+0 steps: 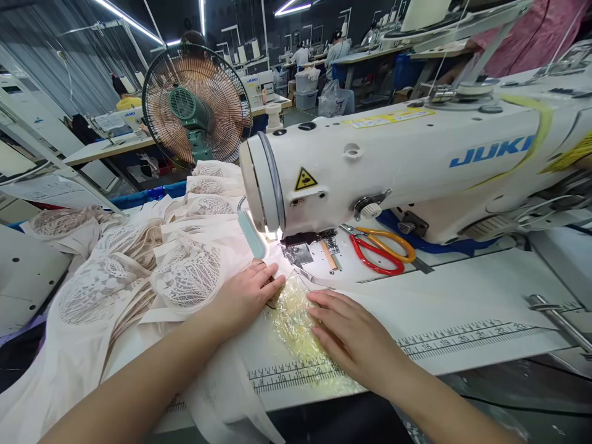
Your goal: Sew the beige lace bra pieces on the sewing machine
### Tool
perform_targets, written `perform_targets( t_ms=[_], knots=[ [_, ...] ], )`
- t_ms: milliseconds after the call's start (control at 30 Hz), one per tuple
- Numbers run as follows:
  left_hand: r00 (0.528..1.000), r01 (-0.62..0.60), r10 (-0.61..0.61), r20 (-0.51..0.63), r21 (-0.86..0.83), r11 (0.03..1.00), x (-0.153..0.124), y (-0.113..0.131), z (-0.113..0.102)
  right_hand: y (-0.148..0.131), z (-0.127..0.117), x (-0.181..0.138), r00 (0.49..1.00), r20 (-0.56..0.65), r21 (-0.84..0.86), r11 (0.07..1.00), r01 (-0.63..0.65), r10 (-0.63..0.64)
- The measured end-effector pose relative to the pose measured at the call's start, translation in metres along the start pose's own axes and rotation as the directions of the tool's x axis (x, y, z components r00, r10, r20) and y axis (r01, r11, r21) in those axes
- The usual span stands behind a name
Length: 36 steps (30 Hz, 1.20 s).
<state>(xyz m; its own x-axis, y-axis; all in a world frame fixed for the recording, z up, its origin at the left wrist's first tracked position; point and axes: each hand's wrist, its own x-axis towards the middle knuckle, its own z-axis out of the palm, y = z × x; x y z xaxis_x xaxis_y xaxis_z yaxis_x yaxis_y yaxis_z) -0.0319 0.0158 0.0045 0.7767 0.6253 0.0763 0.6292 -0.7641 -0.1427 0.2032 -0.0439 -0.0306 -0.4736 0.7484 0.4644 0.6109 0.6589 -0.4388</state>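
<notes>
My left hand (pixel 250 288) is at the front of the sewing machine's needle area, its fingers bent together over the edge of a white lace bra (pixel 189 274). The bra's pale band (pixel 226 394) hangs down past the table's front edge below my wrist. My right hand (pixel 349 330) rests with fingers stretched apart on a shiny yellowish patch of clear tape (pixel 296 314) on the table. No piece of cloth shows under those fingers. A white JUKI sewing machine (pixel 398 166) stands over both hands, with its lamp lighting the needle plate (pixel 298 254).
Scissors with red and orange handles (pixel 382 250) lie right of the needle plate. More lace bras (pixel 97 290) are heaped at the left. A printed ruler (pixel 462 339) runs along the table's front. Behind stands a large fan (pixel 197 108); other people work farther back.
</notes>
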Motion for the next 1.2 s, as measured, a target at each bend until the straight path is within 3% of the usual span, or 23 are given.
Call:
perform_targets(
  t_ms=[333, 567, 933, 1067, 1200],
  knots=[
    [1.0, -0.002, 0.002, -0.026, -0.006, 1.0, 0.0, -0.005, 0.002, 0.0, 0.0, 0.0, 1.0, 0.009, 0.007, 1.0, -0.005, 0.005],
    [0.993, 0.091, -0.091, 0.072, -0.003, 0.996, 0.008, -0.014, 0.001, -0.001, -0.003, -0.001, 1.0, 0.028, -0.004, 1.0, -0.013, 0.013],
    [0.987, 0.15, -0.155, 0.042, 0.116, 0.982, 0.016, -0.026, 0.011, -0.001, -0.004, 0.002, 1.0, 0.0, -0.001, 1.0, 0.003, -0.003],
    [0.987, 0.152, -0.159, 0.027, 0.165, 0.974, 0.019, -0.025, 0.009, -0.026, -0.002, 0.004, 0.997, -0.056, 0.045, 0.998, 0.049, -0.047],
    [0.986, 0.151, -0.161, 0.036, 0.202, 0.968, 0.017, -0.022, 0.0, -0.077, 0.032, 0.003, 0.977, 0.002, 0.205, 0.956, 0.209, -0.214]
  ],
)
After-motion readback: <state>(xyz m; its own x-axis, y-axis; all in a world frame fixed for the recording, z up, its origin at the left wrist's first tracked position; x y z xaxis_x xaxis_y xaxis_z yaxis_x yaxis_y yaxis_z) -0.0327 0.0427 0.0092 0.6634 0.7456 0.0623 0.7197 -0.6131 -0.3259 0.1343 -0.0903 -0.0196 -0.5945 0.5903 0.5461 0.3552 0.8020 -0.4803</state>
